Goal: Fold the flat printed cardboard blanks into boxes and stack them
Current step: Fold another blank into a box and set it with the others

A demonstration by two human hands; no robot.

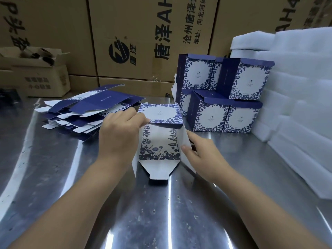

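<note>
A wide table of scratched, shiny steel (53, 177) fills the lower part of the view. Behind it stands a wall of big brown corrugated cartons with black Chinese print (140, 33). At the right side, a tall stack of white foam sheets (296, 87) lies on the table. Just beside the foam, the finished blue-and-white floral cardboard boxes (224, 94) stand in two layers, some with the lid flap still up. At the far left there is a smaller brown carton with open flaps (41, 79). On the left part of the table lies an untidy pile of flat navy and white printed blanks (86, 108).

The half-folded floral blank (159, 139) is in the middle of the table, between the pile and the finished boxes, with its white tapered flap pointing to the person. The left hand (118, 135) pinches this blank at its upper left edge with curled fingers. The right hand (203, 153) grips the white side flap on the right, thumb on the flap. The two hands are apart, one on each side of the blank.
</note>
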